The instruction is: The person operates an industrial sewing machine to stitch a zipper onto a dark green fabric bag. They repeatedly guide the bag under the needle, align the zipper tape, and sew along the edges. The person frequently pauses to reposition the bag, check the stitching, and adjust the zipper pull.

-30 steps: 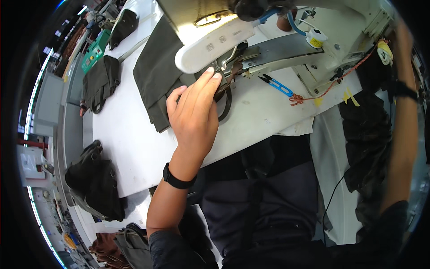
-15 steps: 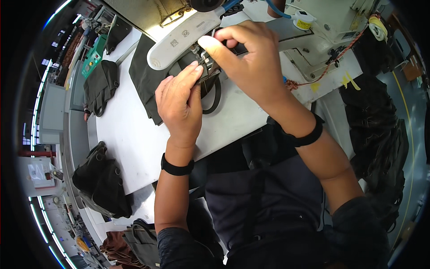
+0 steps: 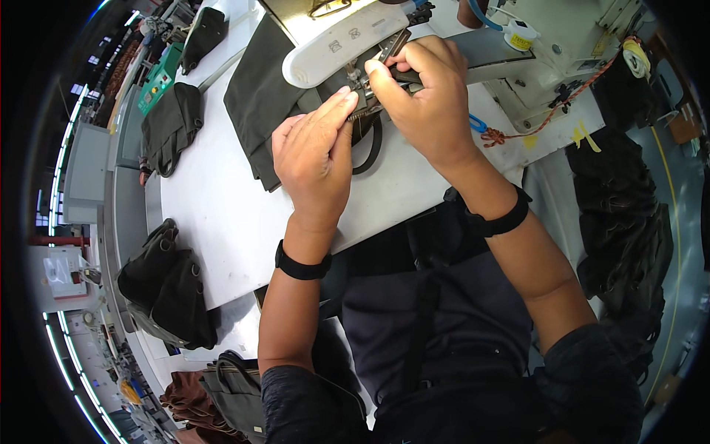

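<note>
A dark grey-green fabric bag (image 3: 259,92) lies under the white head of a sewing machine (image 3: 347,46). A zipper edge (image 3: 364,115) and a looped handle (image 3: 376,148) show at its near side. My left hand (image 3: 314,152) is closed on the bag's edge just left of the presser foot (image 3: 355,76), fingers together. Right of the needle area, my right hand (image 3: 425,96) pinches a slim dark tool (image 3: 397,46) with small light dots; its exact kind is unclear. My fingers partly hide the stitching spot.
Another dark bag (image 3: 171,126) lies at the table's far left, and a slumped one (image 3: 166,288) at the near left. A small white bottle (image 3: 520,35) and an orange cord (image 3: 547,118) are on the right. Dark bags (image 3: 621,244) are piled beyond the table's right side.
The slim dark tool now shows above my right fingers. My left hand remains on the bag's edge by the presser foot. The whole view has shifted slightly.
</note>
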`<state>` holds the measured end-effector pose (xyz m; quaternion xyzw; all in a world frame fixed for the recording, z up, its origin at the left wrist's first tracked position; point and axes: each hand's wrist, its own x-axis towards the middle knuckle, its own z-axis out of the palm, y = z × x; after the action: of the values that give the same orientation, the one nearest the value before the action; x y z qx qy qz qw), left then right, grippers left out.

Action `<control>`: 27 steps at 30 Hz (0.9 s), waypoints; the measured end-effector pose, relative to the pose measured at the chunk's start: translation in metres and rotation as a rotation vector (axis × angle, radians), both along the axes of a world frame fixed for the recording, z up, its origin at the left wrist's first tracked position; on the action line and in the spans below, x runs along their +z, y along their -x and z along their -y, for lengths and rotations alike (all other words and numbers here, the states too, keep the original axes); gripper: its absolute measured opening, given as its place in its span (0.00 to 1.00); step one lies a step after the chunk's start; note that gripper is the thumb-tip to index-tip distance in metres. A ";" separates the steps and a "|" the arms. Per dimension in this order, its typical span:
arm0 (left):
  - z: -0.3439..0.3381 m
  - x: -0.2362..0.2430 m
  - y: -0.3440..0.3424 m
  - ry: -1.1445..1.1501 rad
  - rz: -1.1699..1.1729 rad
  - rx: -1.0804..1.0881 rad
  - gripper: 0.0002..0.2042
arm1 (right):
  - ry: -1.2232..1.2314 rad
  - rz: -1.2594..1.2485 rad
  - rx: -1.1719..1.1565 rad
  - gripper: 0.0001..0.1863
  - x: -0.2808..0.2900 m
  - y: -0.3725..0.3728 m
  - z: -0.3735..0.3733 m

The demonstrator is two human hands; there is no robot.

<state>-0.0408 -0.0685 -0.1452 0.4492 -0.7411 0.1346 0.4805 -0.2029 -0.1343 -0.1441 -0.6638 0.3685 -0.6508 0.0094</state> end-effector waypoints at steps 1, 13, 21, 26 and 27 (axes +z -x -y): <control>0.000 0.000 0.001 0.001 -0.004 0.012 0.12 | -0.004 -0.007 0.000 0.09 0.000 0.000 0.000; 0.000 0.004 0.001 0.028 0.025 0.037 0.11 | 0.100 -0.048 -0.087 0.07 -0.004 0.002 -0.002; -0.001 0.002 0.001 0.074 0.174 0.038 0.17 | -0.857 0.522 0.677 0.16 -0.008 0.016 -0.077; -0.007 0.020 -0.007 0.045 0.268 0.011 0.17 | -1.031 0.820 0.860 0.13 0.011 0.005 -0.063; -0.007 0.022 -0.004 0.027 0.248 -0.001 0.17 | -1.018 0.859 0.850 0.12 0.008 0.002 -0.062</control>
<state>-0.0366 -0.0615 -0.1231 0.4223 -0.7930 0.1990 0.3914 -0.2049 -0.0727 -0.1362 -0.3525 0.3000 -0.5423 0.7012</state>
